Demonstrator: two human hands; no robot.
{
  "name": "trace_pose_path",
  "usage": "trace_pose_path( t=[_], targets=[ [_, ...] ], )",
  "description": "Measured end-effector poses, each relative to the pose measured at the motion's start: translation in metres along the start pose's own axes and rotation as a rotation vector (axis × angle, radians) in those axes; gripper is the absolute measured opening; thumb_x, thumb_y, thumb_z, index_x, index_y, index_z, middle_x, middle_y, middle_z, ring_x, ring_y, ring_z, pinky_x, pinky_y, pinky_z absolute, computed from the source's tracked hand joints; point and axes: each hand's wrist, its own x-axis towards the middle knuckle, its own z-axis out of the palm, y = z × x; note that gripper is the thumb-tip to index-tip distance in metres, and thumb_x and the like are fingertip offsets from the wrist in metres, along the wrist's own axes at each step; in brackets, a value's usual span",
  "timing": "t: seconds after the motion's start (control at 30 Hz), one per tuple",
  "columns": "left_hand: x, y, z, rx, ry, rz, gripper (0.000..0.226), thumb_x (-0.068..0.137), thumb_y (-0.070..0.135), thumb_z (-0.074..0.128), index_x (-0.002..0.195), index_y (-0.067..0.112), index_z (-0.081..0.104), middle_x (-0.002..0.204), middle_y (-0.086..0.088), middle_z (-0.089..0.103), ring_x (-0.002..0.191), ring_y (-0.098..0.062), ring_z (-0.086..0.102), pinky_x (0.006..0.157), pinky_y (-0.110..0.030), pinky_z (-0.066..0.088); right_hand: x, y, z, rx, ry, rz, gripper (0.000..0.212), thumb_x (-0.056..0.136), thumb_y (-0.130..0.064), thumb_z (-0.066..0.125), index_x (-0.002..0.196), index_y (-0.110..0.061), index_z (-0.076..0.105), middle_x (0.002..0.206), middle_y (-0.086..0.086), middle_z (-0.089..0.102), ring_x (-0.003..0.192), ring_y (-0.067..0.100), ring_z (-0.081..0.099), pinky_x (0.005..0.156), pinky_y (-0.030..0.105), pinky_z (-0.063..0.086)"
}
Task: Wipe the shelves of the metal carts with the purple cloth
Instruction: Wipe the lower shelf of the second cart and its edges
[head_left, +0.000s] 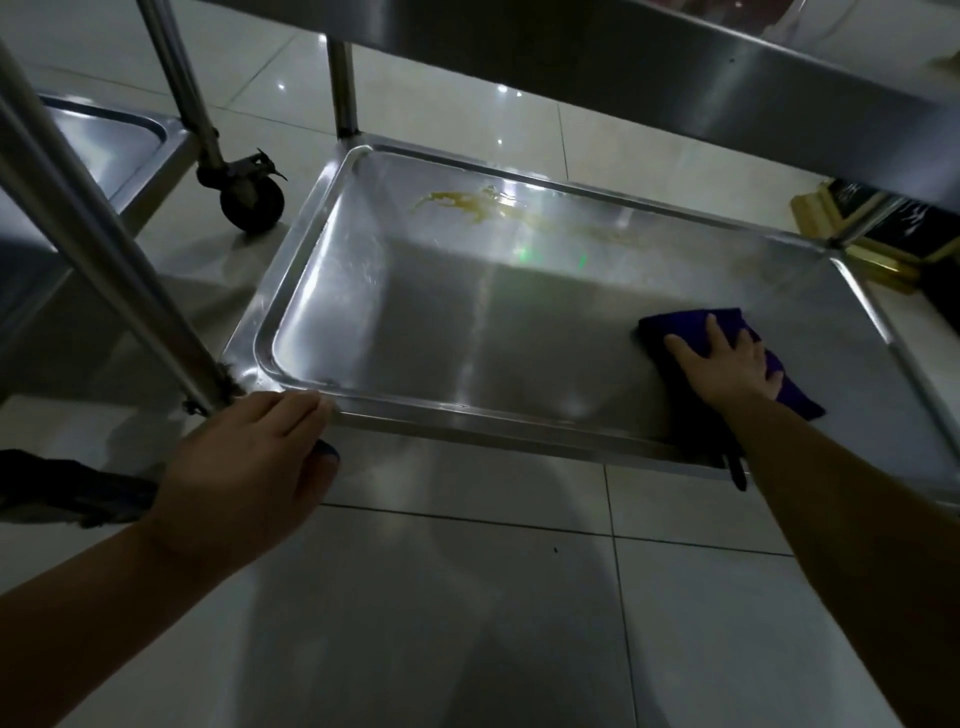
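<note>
At about 9 o'clock in my head view, a second cart's shelf (98, 140) sits low over the tiled floor (467, 597), its black caster wheel (252, 201) resting on the tiles just beside the near cart. A slanted metal post (104, 244) runs down to the bottom shelf's corner at 8 o'clock. There my left hand (244, 467) rests on the corner of the bottom shelf (415, 322), fingers curled over its front rim; whether they clamp the rim or merely hook it I cannot tell for certain, though the curl reads as a grip. The shelf is a shallow steel tray with a raised lip, lying across the centre of the view. Toward 12 o'clock on the tray, a yellowish spill (483, 205) streaks the metal, well apart from both hands. Above it, the underside of an upper shelf (675, 67) crosses the top of the frame. At 3 o'clock, my right hand (727, 364) lies flat with fingers spread, pressing the purple cloth (691, 327) against the tray floor near its right end. The cloth is bunched, one end trailing toward the front rim. Gold-and-black furniture (878, 234) stands beyond the tray at 2 o'clock.
</note>
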Motion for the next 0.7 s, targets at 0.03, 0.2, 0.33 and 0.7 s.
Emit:
trace_pose_path(
  t=[0.03,0.2,0.33,0.7],
  targets=[
    [-0.001,-0.001,-0.001,-0.011,-0.006,-0.010,0.039,0.082,0.026,0.049,0.105,0.002,0.070,0.104,-0.009,0.069,0.087,-0.034,0.065,0.068,-0.040,0.052,-0.007,-0.007,0.003,-0.001,0.004,0.010,0.078,0.091,-0.072,0.029,0.154,-0.032,0.006,0.162,0.010,0.001,0.148,0.031,-0.001,0.117,0.053,0.002],
    [-0.005,-0.004,-0.003,-0.042,-0.083,-0.016,0.044,0.082,0.028,0.050,0.111,0.001,0.068,0.108,-0.011,0.067,0.096,-0.031,0.063,0.074,-0.040,0.054,-0.041,-0.077,0.025,-0.049,0.009,-0.087,0.085,0.087,-0.077,0.027,0.154,-0.032,0.002,0.162,0.012,-0.002,0.148,0.034,-0.004,0.116,0.057,0.001],
    [-0.009,-0.014,-0.008,-0.025,-0.178,0.058,0.051,0.083,0.032,0.044,0.116,0.000,0.065,0.114,-0.011,0.065,0.104,-0.030,0.061,0.080,-0.042,0.055,-0.069,-0.163,0.046,-0.062,-0.025,-0.251,0.086,0.086,-0.078,0.027,0.154,-0.032,0.001,0.161,0.013,-0.005,0.147,0.035,-0.008,0.115,0.060,-0.003],
    [-0.017,0.002,-0.025,-0.031,-0.152,0.239,0.030,0.088,0.029,0.049,0.081,0.010,0.072,0.078,-0.004,0.064,0.070,-0.023,0.060,0.060,-0.033,0.049,-0.153,-0.265,0.078,-0.160,-0.277,-1.047,0.075,0.092,-0.069,0.031,0.153,-0.038,0.002,0.161,0.007,-0.014,0.146,0.026,-0.019,0.115,0.051,-0.016]
  ],
)
